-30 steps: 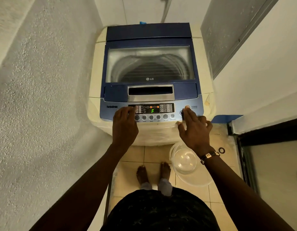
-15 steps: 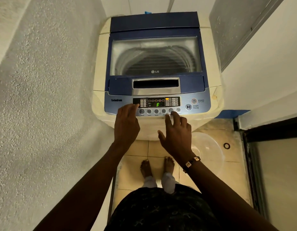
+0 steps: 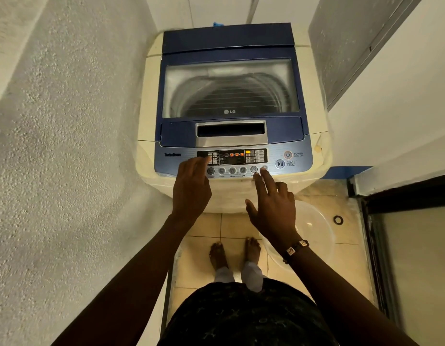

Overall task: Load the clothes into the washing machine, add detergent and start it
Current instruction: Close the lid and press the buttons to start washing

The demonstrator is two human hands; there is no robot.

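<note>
A cream top-loading washing machine [image 3: 146,101] with a blue lid stands against the back wall. Its lid with the glass window [image 3: 230,88] is down, and the drum shows through the glass. The blue control panel [image 3: 171,162] faces me, with a lit display, a row of round buttons, and the power and start/pause buttons at the right. My left hand [image 3: 191,188] rests flat on the panel's left part, fingers straight. My right hand [image 3: 272,206] reaches with two straight fingers to the rightmost round buttons. No clothes or detergent are in view.
A clear plastic basin [image 3: 316,236] sits on the tiled floor right of my bare feet. A small black ring [image 3: 338,220] lies on the tiles beside it. A rough textured wall closes the left side; a dark door frame [image 3: 373,245] stands at the right.
My right hand left the power button and moved left to the round buttons under the display. The green F on the display is gone. My left hand stayed put.
</note>
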